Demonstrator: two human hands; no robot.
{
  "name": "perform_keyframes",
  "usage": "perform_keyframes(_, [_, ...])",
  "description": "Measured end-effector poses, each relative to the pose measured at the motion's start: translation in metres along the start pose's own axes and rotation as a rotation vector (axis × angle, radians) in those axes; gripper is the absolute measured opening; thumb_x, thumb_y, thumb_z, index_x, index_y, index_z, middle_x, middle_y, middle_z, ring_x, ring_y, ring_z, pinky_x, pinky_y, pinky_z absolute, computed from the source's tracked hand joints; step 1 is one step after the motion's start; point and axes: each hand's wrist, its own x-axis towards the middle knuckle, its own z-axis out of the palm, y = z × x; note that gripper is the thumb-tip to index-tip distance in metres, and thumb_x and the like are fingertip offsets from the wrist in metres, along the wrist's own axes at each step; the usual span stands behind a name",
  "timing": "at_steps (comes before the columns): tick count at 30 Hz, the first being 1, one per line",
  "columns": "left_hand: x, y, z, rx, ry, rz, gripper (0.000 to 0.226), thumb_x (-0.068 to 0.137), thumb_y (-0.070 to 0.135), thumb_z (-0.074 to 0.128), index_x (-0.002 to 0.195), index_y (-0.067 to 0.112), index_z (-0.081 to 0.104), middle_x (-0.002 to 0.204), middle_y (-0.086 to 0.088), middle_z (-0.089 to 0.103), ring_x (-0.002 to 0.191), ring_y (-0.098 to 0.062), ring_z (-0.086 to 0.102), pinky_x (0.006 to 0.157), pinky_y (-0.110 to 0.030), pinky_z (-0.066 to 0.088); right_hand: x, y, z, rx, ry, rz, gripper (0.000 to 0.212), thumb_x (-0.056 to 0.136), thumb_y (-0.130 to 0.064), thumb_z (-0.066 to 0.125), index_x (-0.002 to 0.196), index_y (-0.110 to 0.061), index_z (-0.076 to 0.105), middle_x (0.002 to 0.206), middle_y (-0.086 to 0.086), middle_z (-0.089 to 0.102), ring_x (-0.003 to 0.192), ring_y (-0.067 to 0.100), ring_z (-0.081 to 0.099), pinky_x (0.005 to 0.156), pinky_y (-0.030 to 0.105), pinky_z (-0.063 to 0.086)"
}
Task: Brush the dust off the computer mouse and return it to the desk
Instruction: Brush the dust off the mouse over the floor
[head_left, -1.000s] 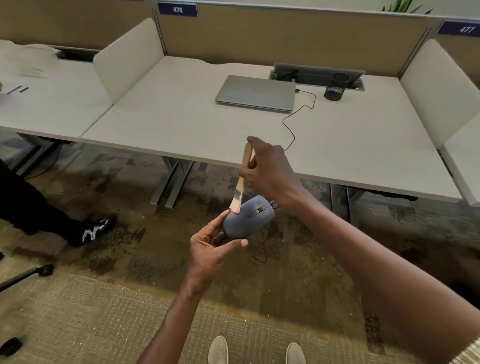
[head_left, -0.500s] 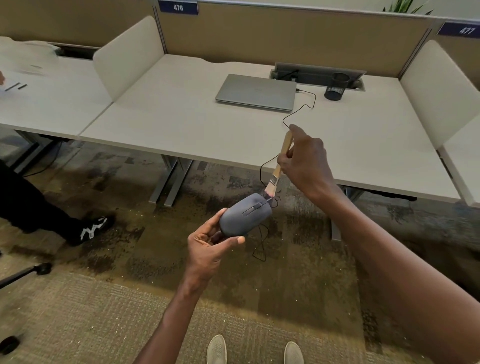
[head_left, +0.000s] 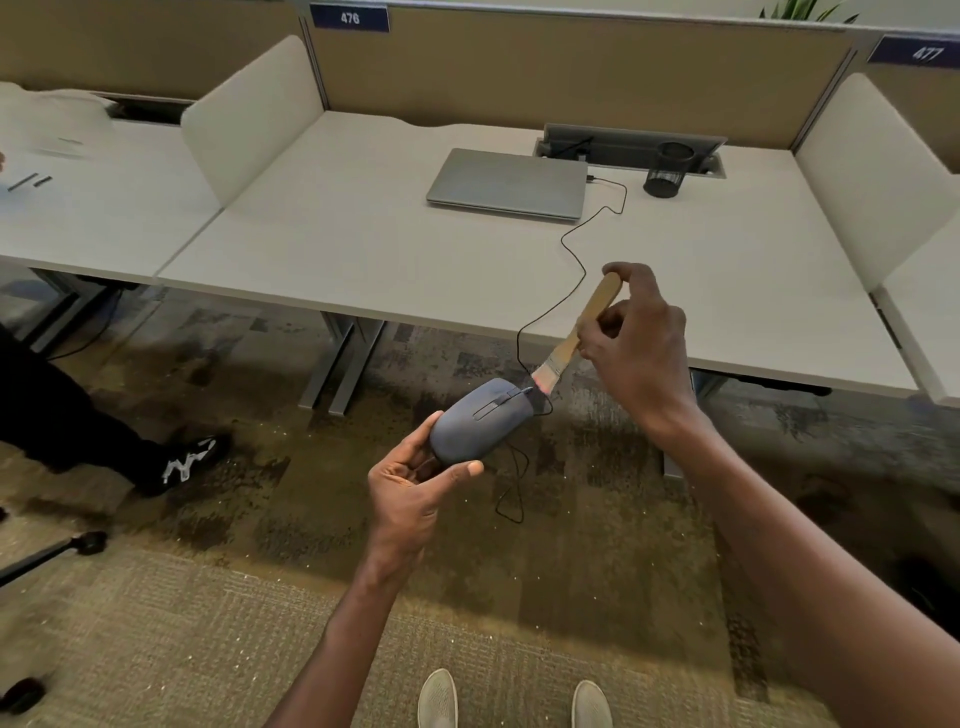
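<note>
From the head camera, I see the brush (head_left: 571, 343) has travelled since a second ago: then its bristles sat on the rear hump of the mouse (head_left: 480, 421), near my left thumb, and the handle stood almost upright. Half a second ago it had already reached the front end, and now the bristles rest at the front tip, right where the cable (head_left: 566, 249) leaves the body. The handle leans up and to the right, away from me. The mouse itself has barely shifted in that time.

My left hand (head_left: 410, 488) holds the mouse in the air in front of the table (head_left: 337, 244), above the carpet. The fingers curl under its rear end and the thumb lies stretched along the near side. Its long axis runs from lower left to upper right, with the button end and scroll wheel pointing up and right toward the table edge and its top turned up toward me.

My right hand (head_left: 639, 338) grips the wooden handle, fingers and thumb closed round it.

The cable hangs in a loop below the mouse, then climbs over the table edge to the closed laptop (head_left: 509, 182).
</note>
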Motion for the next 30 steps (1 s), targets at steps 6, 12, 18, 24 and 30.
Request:
perform_keyframes(6, [0.002,0.000,0.008,-0.007,0.031,0.007,0.071,0.056,0.002,0.087,0.123,0.016,0.066,0.107,0.008,0.080,0.103,-0.011,0.075,0.078,-0.020,0.061,-0.029,-0.025,0.006,0.230,-0.110,-0.088,0.046,0.089,-0.011,0.073,0.125,-0.019,0.045,0.081,-0.001,0.073,0.068,0.005,0.073,0.062,0.019,0.060])
perform_keyframes(12, [0.003,0.003,0.012,-0.001,0.044,0.017,0.069,0.059,0.003,0.086,0.122,0.020,0.065,0.109,0.008,0.079,0.106,-0.012,0.074,0.079,-0.021,0.061,-0.055,-0.032,0.016,0.279,-0.228,-0.158,0.045,0.090,-0.010,0.072,0.121,-0.023,0.042,0.083,-0.001,0.073,0.073,0.010,0.072,0.066,0.031,0.062])
perform_keyframes(18, [0.001,0.006,0.009,-0.008,0.057,0.020,0.070,0.057,0.005,0.086,0.123,0.020,0.065,0.107,0.010,0.079,0.106,-0.013,0.075,0.080,-0.022,0.062,-0.050,-0.014,0.011,0.274,-0.209,-0.109,0.044,0.090,-0.009,0.072,0.122,-0.021,0.044,0.085,-0.001,0.074,0.075,0.010,0.074,0.065,0.034,0.063])
perform_keyframes(24, [0.002,0.007,0.010,-0.025,0.053,0.017,0.070,0.057,0.001,0.084,0.122,0.019,0.065,0.106,0.011,0.080,0.104,-0.009,0.074,0.081,-0.020,0.061,-0.030,0.011,-0.001,0.228,-0.113,-0.042,0.049,0.089,-0.007,0.073,0.126,-0.018,0.044,0.087,-0.002,0.075,0.072,0.005,0.074,0.067,0.021,0.061])
perform_keyframes(30, [0.003,0.006,0.010,-0.033,0.035,0.020,0.071,0.056,0.002,0.085,0.121,0.020,0.066,0.107,0.010,0.079,0.105,-0.010,0.074,0.080,-0.020,0.061,-0.014,0.017,-0.007,0.166,-0.035,-0.068,0.048,0.091,-0.008,0.072,0.127,-0.018,0.042,0.082,-0.010,0.070,0.071,0.007,0.074,0.067,0.025,0.063])
